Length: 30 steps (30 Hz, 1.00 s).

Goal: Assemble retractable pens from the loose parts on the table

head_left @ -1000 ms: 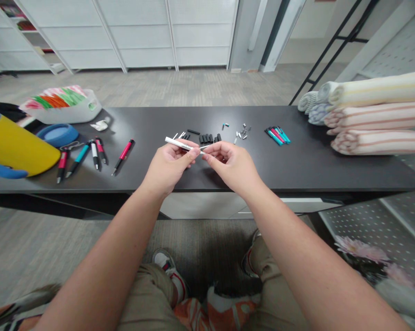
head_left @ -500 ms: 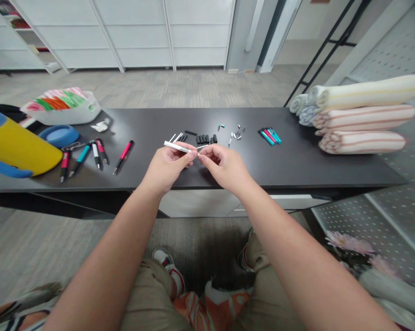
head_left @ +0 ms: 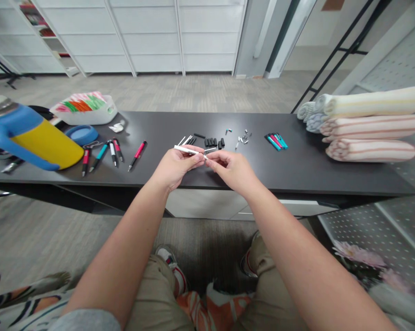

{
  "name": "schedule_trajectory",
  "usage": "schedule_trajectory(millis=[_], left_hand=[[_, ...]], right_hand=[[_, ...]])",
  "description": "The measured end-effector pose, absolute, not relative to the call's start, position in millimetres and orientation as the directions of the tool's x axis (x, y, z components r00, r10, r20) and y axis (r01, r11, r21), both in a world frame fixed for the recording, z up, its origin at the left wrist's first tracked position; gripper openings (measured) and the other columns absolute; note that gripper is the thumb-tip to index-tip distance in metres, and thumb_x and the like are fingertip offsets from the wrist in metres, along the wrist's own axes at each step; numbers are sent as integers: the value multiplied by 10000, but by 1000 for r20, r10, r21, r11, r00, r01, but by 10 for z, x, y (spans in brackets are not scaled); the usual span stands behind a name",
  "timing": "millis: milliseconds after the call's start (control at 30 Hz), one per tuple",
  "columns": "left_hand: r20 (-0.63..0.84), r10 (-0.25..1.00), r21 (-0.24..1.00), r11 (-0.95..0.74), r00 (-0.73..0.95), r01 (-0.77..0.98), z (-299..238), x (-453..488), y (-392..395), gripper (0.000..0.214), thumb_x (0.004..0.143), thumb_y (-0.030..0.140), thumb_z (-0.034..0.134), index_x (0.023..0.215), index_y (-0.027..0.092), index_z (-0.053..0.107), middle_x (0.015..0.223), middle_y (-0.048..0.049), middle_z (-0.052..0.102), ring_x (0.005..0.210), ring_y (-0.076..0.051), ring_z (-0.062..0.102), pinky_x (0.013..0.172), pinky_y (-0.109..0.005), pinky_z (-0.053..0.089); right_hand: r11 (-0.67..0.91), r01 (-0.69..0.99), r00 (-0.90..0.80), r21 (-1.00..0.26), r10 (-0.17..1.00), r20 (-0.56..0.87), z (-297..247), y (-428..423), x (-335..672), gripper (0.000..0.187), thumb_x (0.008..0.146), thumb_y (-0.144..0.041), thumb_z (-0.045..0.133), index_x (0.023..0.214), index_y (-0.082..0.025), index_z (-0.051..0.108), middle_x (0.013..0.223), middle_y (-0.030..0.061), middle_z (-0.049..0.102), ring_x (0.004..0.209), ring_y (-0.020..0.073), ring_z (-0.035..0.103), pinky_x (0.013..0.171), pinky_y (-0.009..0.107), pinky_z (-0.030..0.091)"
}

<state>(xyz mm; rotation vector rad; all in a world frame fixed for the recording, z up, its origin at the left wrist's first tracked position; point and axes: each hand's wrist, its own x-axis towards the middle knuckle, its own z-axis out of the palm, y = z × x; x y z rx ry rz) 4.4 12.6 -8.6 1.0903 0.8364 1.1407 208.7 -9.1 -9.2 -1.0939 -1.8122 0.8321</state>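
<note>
White plastic pen barrel point(head_left: 184, 149) sits pinched in the left hand point(head_left: 174, 166) over the black table point(head_left: 297, 170); the right hand point(head_left: 233, 168) grips its tip end. Assembled coloured pens point(head_left: 112, 154) lie left, and short black sleeves point(head_left: 212, 141) lie loose, unassembled.

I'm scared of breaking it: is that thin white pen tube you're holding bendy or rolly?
Probably stiff: the white pen tube juts straight from the left hand. Round and thin, so likely light and apt to roll.
</note>
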Motion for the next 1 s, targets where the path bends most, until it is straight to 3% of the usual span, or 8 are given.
schedule_trajectory(millis=[267, 433, 667, 867, 1000], left_hand=[[32, 959, 976, 31, 283, -215, -113, 34, 141, 352, 737, 284, 945, 998, 121, 776, 892, -55, 773, 827, -134, 744, 927, -312, 615], [17, 951, 976, 51, 308, -214, -103, 16, 148, 335, 748, 271, 935, 992, 120, 762, 877, -56, 770, 837, -138, 744, 893, -297, 611], [12, 954, 951, 81, 301, -297, -45, 4, 136, 417, 724, 213, 948, 1056, 144, 706, 938, -55, 779, 808, -126, 743, 820, -264, 612], [-31, 951, 914, 152, 307, -377, -17, -31, 157, 381, 730, 171, 935, 1036, 147, 709, 1013, -51, 779, 816, -106, 731, 861, -259, 609], [-66, 956, 878, 192, 285, -439, -21, -74, 182, 425, 760, 155, 911, 1120, 175, 687, 1076, -54, 776, 819, -100, 717, 849, -264, 604]], right_hand=[[344, 329, -135, -879, 939, 317, -95, -73, 2067, 200, 918, -387, 758, 1005, -209, 785, 923, 44, 809, 760, 171, 712, 707, 295, 544], [332, 331, -192, -883, 940, 281, -42, -96, 2086, 202, 921, -396, 747, 967, -204, 788, 852, 28, 791, 706, 153, 682, 665, 281, 519], [325, 300, -151, -897, 944, 292, -63, -106, 2066, 263, 915, -455, 741, 987, -208, 791, 910, 48, 806, 737, 168, 695, 678, 291, 531], [318, 255, -113, -913, 948, 298, -96, -108, 2064, 260, 907, -455, 752, 992, -210, 770, 931, 49, 803, 742, 168, 696, 685, 299, 537], [317, 255, -94, -914, 948, 303, -97, -110, 2066, 250, 912, -445, 749, 987, -207, 767, 919, 45, 799, 730, 160, 688, 669, 289, 530]])
